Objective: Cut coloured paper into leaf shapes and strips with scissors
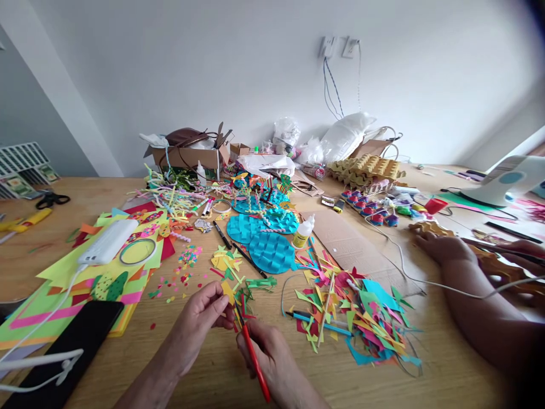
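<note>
Between the thumb and fingers of my left hand [203, 311] is a small piece of yellow-orange paper [227, 291]. My right hand [269, 351] grips red-handled scissors [254, 358], whose blades point up toward that paper. Whether the blades touch the paper I cannot tell. Just beyond my hands lie green paper scraps [260, 283] and yellow fish-like cutouts [222, 260]. Farther back are round blue paper shapes [270, 250] with a woven, scaly surface. A glue bottle [303, 232] stands upright beside them. To the right spreads a heap of colourful paper scraps [361, 318] with a blue pen [323, 324] among them.
A co-worker's arm [464, 284] reaches in at the right, near egg-carton pieces [494, 261]. A white cable [409, 275] crosses there. At left are coloured sheets [55, 318], a black phone [72, 352] and a white power bank [108, 241]. A cardboard sheet [353, 244] lies behind the scraps.
</note>
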Demonstrator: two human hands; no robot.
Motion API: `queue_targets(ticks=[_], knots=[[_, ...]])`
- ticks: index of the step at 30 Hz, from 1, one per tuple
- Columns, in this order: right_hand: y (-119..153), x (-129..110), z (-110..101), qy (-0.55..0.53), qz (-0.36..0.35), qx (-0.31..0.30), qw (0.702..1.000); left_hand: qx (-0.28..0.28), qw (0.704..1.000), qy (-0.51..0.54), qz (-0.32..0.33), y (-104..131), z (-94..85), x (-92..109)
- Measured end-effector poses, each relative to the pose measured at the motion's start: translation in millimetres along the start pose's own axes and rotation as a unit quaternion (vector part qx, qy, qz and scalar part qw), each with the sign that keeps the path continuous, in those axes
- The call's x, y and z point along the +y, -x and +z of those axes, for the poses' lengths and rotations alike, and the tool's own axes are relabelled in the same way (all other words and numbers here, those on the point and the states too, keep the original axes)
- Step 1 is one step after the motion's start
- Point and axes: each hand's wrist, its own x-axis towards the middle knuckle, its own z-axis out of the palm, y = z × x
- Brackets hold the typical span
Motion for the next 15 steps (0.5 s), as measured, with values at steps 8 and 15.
queue_targets(ticks=[8,15], knots=[[-0.3,-1.9,0.1,0.016,-0.007,0.007,1.000,-0.026,0.999,0.023,-0.011,-2.0,0.5,-1.8],[-1.7,-0.3,0.7,0.012,-0.017,0.015,1.000,-0.027,0.999,0.027,-0.015,-3.7,3.4,-2.2]])
